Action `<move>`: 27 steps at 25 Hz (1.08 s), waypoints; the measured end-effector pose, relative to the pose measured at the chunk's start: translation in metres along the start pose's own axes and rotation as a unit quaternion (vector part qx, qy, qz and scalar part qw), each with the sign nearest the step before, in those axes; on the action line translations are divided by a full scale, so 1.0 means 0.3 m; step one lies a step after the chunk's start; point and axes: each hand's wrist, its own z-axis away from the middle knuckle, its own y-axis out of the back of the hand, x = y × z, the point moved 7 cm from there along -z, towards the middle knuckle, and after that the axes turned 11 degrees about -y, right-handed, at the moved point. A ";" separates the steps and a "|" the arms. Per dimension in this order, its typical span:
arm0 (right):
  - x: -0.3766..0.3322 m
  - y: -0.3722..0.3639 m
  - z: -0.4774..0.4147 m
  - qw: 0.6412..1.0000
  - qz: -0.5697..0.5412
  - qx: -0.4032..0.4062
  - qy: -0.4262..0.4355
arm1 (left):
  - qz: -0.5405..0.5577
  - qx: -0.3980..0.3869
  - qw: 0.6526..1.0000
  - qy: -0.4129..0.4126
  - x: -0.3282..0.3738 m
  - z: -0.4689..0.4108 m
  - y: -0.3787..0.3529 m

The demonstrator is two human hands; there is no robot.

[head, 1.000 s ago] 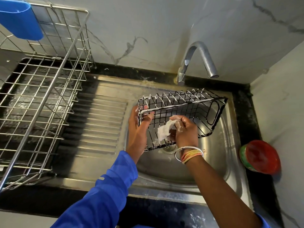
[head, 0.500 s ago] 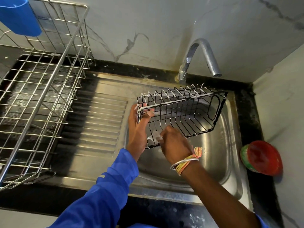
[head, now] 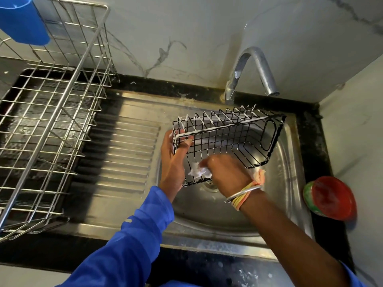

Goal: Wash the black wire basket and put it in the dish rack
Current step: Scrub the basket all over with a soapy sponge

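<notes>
Had the black wire basket (head: 234,139) tipped on its side over the sink (head: 287,183) bowl, far end near the tap (head: 255,65) and the bowl's right edge, with open drainboard (head: 124,146) between it and the dish rack (head: 51,121) on the left. My left hand (head: 173,162) gripped its left end, thumb over the rim, and my right hand (head: 226,172) pinched a foamy white scrubber (head: 199,172) against the wires.

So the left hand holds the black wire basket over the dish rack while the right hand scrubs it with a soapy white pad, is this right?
Not quite: the head view shows the left hand holding the black wire basket over the sink, not the dish rack, which stands to the left. The right hand does scrub it with a soapy white pad.
</notes>
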 end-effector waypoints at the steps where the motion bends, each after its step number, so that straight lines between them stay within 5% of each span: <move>1: -0.020 -0.017 0.000 1.000 -0.022 -0.010 0.004 | 0.001 -0.006 1.000 0.003 0.001 0.003 -0.012; 7: -0.040 -0.090 -0.074 0.996 -0.058 0.019 -0.068 | 0.005 -0.018 1.000 0.024 0.003 0.011 -0.040; 14: -0.049 -0.111 0.014 0.998 0.005 -0.005 0.069 | -0.011 0.017 1.000 0.014 -0.024 -0.012 0.022; 17: 0.047 -0.075 -0.026 0.997 -0.044 0.050 -0.031 | -0.003 0.023 1.000 0.015 -0.021 -0.008 0.016; 27: 0.111 -0.103 -0.033 0.989 -0.120 0.078 -0.033 | -0.015 0.001 1.000 0.004 -0.026 -0.024 0.015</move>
